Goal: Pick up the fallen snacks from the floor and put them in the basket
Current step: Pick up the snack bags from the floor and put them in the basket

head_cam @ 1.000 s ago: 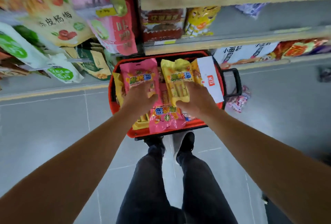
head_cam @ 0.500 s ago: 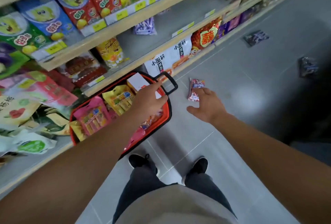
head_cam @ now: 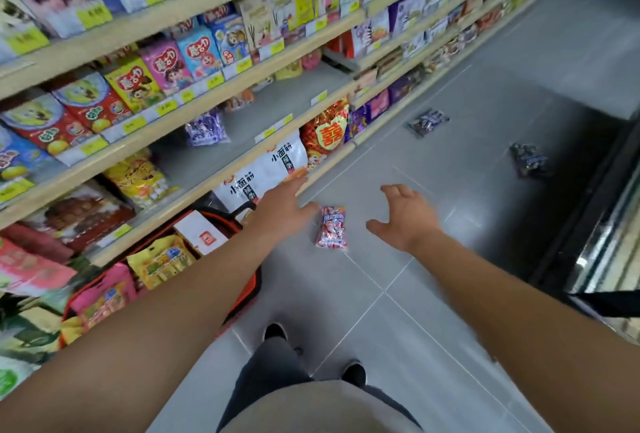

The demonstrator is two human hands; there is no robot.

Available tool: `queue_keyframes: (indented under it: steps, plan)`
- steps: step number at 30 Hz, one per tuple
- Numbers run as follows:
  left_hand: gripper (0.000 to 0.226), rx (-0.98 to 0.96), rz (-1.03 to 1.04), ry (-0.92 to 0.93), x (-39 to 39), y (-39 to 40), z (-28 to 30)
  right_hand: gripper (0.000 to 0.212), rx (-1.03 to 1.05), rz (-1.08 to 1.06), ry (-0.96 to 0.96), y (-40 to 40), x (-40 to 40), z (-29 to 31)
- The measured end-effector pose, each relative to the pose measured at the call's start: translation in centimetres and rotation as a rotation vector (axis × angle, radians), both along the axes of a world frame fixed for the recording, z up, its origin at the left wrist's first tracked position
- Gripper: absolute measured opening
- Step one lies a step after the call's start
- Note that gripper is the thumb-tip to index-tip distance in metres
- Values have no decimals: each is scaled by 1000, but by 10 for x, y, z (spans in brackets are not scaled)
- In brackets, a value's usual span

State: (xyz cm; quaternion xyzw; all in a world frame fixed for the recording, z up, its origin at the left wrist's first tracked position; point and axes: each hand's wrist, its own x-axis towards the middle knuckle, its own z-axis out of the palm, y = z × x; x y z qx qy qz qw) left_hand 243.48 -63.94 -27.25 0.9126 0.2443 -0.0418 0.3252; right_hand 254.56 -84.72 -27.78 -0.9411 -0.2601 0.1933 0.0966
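Note:
A small red-and-white snack bag (head_cam: 331,227) lies on the grey floor between my two hands. My left hand (head_cam: 282,213) hovers just left of it, fingers straight, holding nothing. My right hand (head_cam: 405,216) is spread open to the bag's right, also empty. The red basket (head_cam: 250,289) stands on the floor at the left, under my left forearm, with yellow (head_cam: 161,261) and pink (head_cam: 104,296) snack packs and a white box (head_cam: 201,232) in it. Two dark snack bags lie farther down the aisle, one (head_cam: 428,122) near the shelf and one (head_cam: 528,159) to the right.
Stocked shelves (head_cam: 194,110) run along the left side of the aisle. A glass-fronted cabinet (head_cam: 609,225) edges the right side. My feet (head_cam: 311,353) stand on the tiled floor below the basket.
Both hands have left the packs in the basket and stretched out over the floor, either side of the red-and-white bag. The view has swung up the aisle.

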Motion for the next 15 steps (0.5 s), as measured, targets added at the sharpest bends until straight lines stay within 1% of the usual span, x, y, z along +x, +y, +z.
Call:
queue_keyframes:
  steps: [3, 6, 10, 15]
  plan:
    - [64, 5, -38, 0, 30, -9, -1, 81, 0, -22, 35, -11, 27, -5]
    - [65, -34, -27, 42, 57, -10, -10, 81, -3, -33, 59, -13, 53, -15]
    - [66, -78, 11, 80, 105, 3, -36, 81, -41, -16, 89, 3, 102, -34]
    - [62, -129, 62, 160, 167, 33, -70, 81, -117, 27, 143, 46, 168, -60]
